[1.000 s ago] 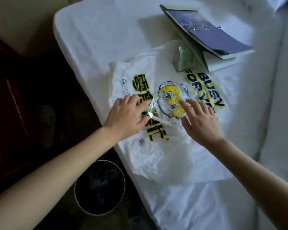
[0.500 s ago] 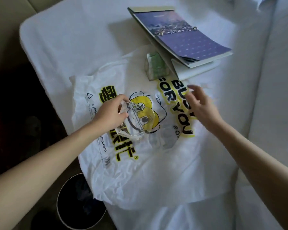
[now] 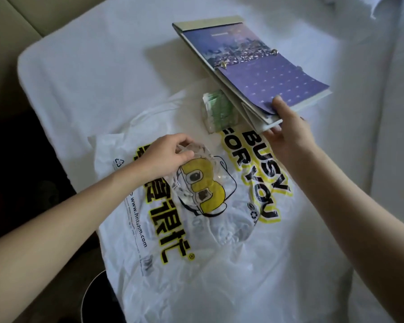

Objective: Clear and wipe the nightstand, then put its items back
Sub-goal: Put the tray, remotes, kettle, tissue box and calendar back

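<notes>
A white plastic bag [image 3: 219,248] printed in yellow and black lies flat on the white bed [image 3: 107,73]. On it sits a clear glass dish [image 3: 196,173], and my left hand [image 3: 166,152] grips its near-left rim with curled fingers. A purple desk calendar [image 3: 259,66] stands tilted at the back right. My right hand [image 3: 287,129] pinches its near lower corner, thumb on top and fingers underneath. A small green and clear packet [image 3: 217,110] lies beside the calendar's left side, on the bag's top edge.
The bed's left edge drops to a dark floor where a round dark waste bin [image 3: 96,297] stands at the bottom left. A beige wall or headboard [image 3: 21,17] runs along the top left. White bedding rises at the right.
My right hand left the glass dish, moved up and right, and took hold of the calendar's corner. My left hand kept its grip on the dish. The view shifted right.
</notes>
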